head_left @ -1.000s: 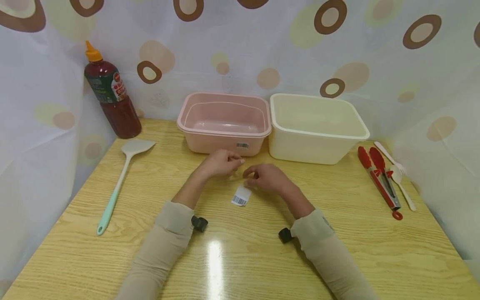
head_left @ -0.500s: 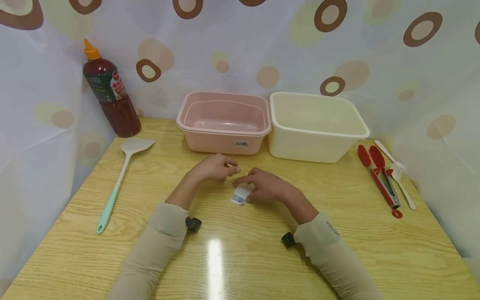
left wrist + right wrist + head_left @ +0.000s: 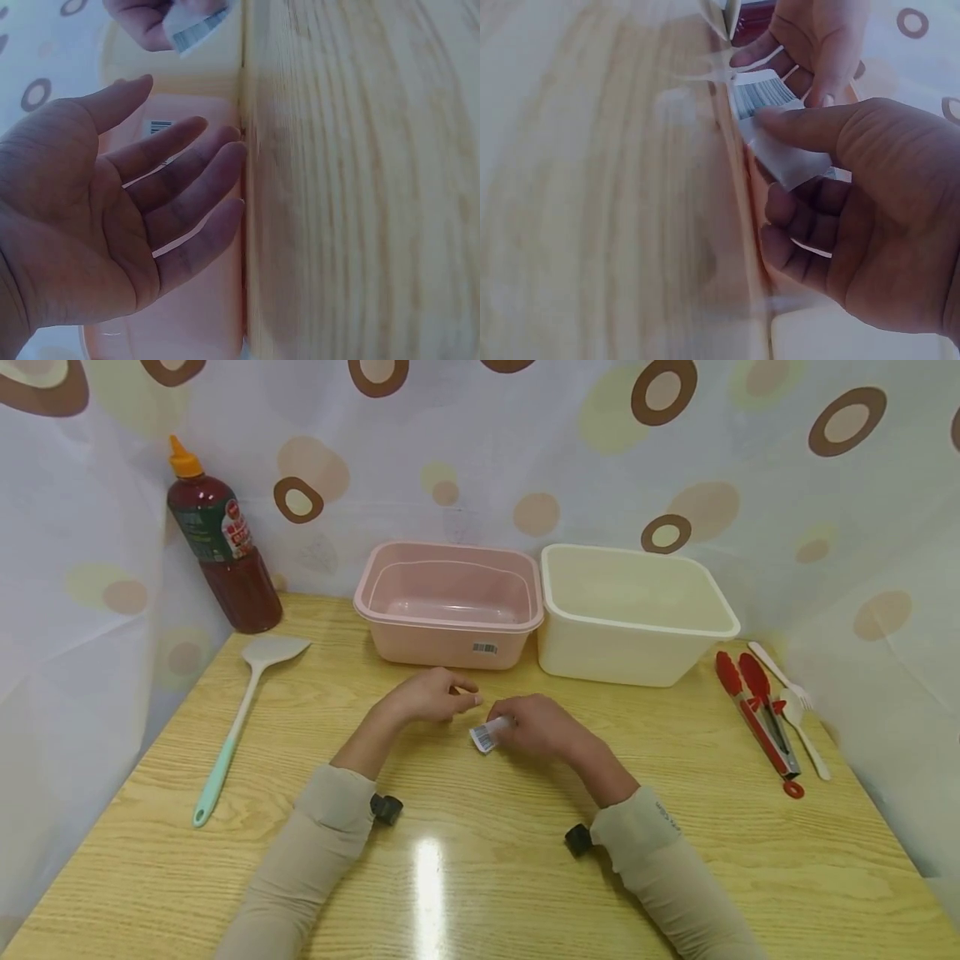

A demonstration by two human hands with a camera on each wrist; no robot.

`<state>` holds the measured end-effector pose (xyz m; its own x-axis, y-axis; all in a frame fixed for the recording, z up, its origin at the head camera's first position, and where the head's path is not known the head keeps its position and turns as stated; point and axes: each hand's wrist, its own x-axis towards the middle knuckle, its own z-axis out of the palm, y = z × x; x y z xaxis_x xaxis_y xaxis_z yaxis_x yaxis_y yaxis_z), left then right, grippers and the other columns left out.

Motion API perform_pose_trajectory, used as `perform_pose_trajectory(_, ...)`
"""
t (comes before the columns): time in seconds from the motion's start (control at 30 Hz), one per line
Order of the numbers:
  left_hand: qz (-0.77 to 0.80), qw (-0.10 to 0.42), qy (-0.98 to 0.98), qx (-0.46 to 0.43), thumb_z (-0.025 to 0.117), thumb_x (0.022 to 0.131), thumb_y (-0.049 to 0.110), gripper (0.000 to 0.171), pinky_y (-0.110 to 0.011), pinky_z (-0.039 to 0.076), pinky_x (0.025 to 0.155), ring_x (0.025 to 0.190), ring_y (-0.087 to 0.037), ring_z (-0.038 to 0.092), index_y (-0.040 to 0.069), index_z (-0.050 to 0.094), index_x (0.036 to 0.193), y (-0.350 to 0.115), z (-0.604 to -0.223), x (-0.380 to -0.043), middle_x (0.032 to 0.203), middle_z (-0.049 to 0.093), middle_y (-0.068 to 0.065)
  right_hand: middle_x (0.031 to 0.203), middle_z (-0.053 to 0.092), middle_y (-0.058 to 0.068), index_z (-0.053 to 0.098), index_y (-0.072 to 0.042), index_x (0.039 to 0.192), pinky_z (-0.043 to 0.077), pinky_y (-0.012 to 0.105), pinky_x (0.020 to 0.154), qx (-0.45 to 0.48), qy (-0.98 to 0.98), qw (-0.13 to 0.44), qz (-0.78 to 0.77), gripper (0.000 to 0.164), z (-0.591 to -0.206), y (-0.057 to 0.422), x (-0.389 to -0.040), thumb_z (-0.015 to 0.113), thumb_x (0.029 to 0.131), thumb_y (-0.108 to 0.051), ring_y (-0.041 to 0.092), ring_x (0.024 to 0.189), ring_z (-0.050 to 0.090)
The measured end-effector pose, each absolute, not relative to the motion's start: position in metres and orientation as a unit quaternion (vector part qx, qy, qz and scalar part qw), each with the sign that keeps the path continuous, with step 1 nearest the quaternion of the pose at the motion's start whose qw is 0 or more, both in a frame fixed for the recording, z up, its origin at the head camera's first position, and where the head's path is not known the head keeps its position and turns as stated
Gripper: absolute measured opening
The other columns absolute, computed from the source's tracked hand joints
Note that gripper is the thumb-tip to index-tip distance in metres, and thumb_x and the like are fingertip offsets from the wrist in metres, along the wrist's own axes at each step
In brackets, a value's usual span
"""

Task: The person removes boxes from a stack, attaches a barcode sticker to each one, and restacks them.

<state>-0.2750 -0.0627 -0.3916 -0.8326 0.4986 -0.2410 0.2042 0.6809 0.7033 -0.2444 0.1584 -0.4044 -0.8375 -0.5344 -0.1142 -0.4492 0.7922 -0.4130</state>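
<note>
A small white barcode label (image 3: 483, 737) is pinched between the thumb and fingers of my right hand (image 3: 542, 727), close over the wooden table. In the right wrist view the label (image 3: 787, 154) bends slightly under the thumb, its printed bars turned toward my other hand. My left hand (image 3: 431, 695) is just to the left of it, holding nothing. The left wrist view shows that left hand (image 3: 112, 202) palm on, with its fingers relaxed and spread. Right behind both hands stands a pink plastic bin (image 3: 442, 643) with its own barcode sticker (image 3: 484, 648).
A cream bin (image 3: 615, 656) stands against the pink one. Far left are a sauce bottle (image 3: 240, 585) and a white spatula (image 3: 242, 710) with a mint handle. To the right lie red tongs (image 3: 765, 727), a white fork (image 3: 783, 677) and a white spoon (image 3: 806, 735). A patterned curtain (image 3: 480, 443) hangs behind.
My right hand has taken hold of the label, which lay flat on the table, and lifted and turned it. The left hand has shifted slightly left and toward me.
</note>
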Motion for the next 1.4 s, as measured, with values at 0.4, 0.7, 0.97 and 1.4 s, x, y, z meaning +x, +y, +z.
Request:
perform_pose_trajectory(0.4, 0.447, 0.145, 0.859, 0.203, 0.059, 0.102, 0.036, 0.037, -0.038, 0.059, 0.081, 0.094, -0.029, 0.073, 0.011, 0.07, 0.127, -0.056, -0.39, -0.271, 0.113, 0.074, -0.009, 0.104, 0.073, 0.016, 0.064, -0.004, 0.115, 0.054, 0.026, 0.067, -0.083, 0.887, 0.056, -0.45, 0.025, -0.39, 0.169, -0.251, 0.061, 0.1, -0.024, 0.025, 0.086, 0.065)
perform_pose_trajectory(0.7, 0.52, 0.109, 0.82, 0.214, 0.063, 0.101, 0.027, 0.028, -0.053, 0.059, 0.082, 0.085, -0.035, 0.072, 0.008, 0.073, 0.119, -0.05, -0.386, -0.271, 0.1, 0.071, -0.011, 0.11, 0.071, 0.02, 0.061, -0.002, 0.117, 0.056, 0.029, 0.073, -0.064, 0.856, 0.051, -0.511, 0.027, -0.385, 0.164, -0.246, 0.059, 0.101, -0.024, 0.035, 0.097, 0.065)
perform_pose_trajectory(0.97, 0.521, 0.105, 0.818, 0.219, 0.064, 0.101, 0.029, 0.028, -0.053, 0.059, 0.082, 0.082, -0.033, 0.072, 0.009, 0.074, 0.117, -0.046, -0.384, -0.271, 0.099, 0.073, -0.011, 0.109, 0.071, 0.021, 0.062, 0.0, 0.118, 0.058, 0.038, 0.074, -0.062, 0.846, 0.025, -0.529, 0.03, -0.385, 0.165, -0.246, 0.059, 0.102, -0.025, 0.038, 0.093, 0.064)
perform_pose_trajectory(1.4, 0.521, 0.103, 0.818, 0.222, 0.061, 0.102, 0.022, 0.024, -0.035, 0.057, 0.069, 0.086, -0.041, 0.071, 0.008, 0.073, 0.117, -0.046, -0.383, -0.27, 0.098, 0.072, -0.011, 0.105, 0.073, 0.019, 0.061, -0.002, 0.118, 0.058, 0.042, 0.076, -0.059, 0.851, 0.035, -0.52, 0.027, -0.384, 0.162, -0.243, 0.058, 0.103, -0.025, 0.035, 0.088, 0.064)
